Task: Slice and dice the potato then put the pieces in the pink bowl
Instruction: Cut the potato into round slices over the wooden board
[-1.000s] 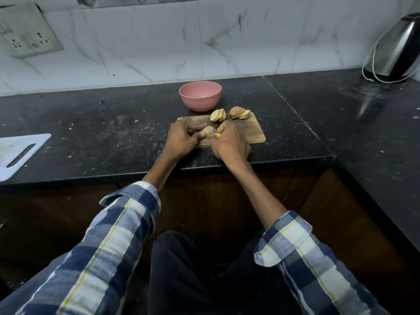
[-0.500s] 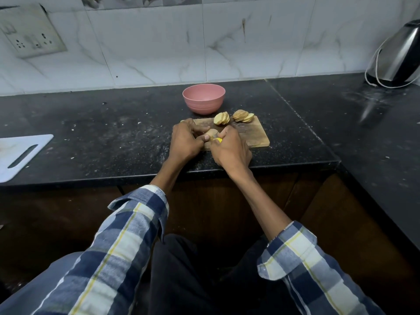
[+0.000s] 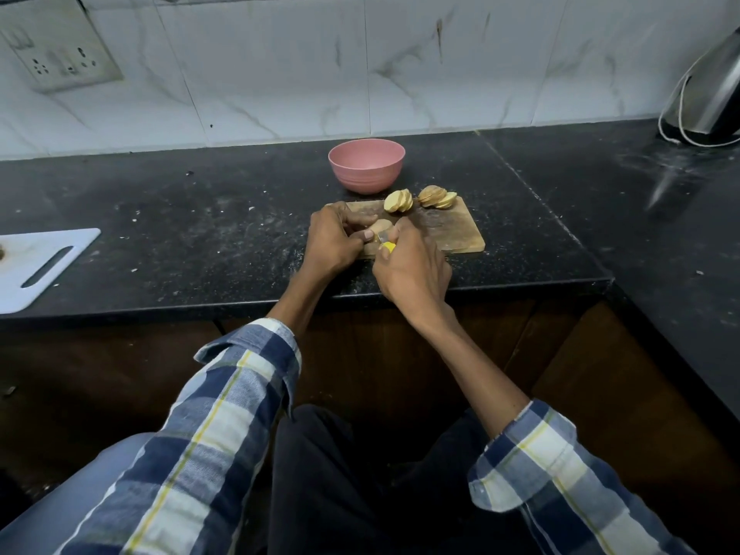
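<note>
A small wooden cutting board (image 3: 452,234) lies on the black counter. My left hand (image 3: 332,242) holds a piece of potato (image 3: 380,226) down on the board's left end, fingers curled over it. My right hand (image 3: 412,270) grips a knife with a yellow handle (image 3: 387,247); its blade sits against the potato piece and is mostly hidden. Two fanned stacks of potato slices (image 3: 399,201) (image 3: 437,197) lie at the board's far edge. The pink bowl (image 3: 366,165) stands just behind the board, and I cannot see anything in it.
A white plastic cutting board (image 3: 40,266) lies at the counter's left edge. A steel kettle (image 3: 712,94) with a white cord stands at the far right corner. A wall socket (image 3: 60,54) sits on the tiled wall. The counter's front edge runs just under my wrists.
Both hands stay together on the potato piece at the board's left end. The view has shifted slightly; slices and bowl have not moved.
</note>
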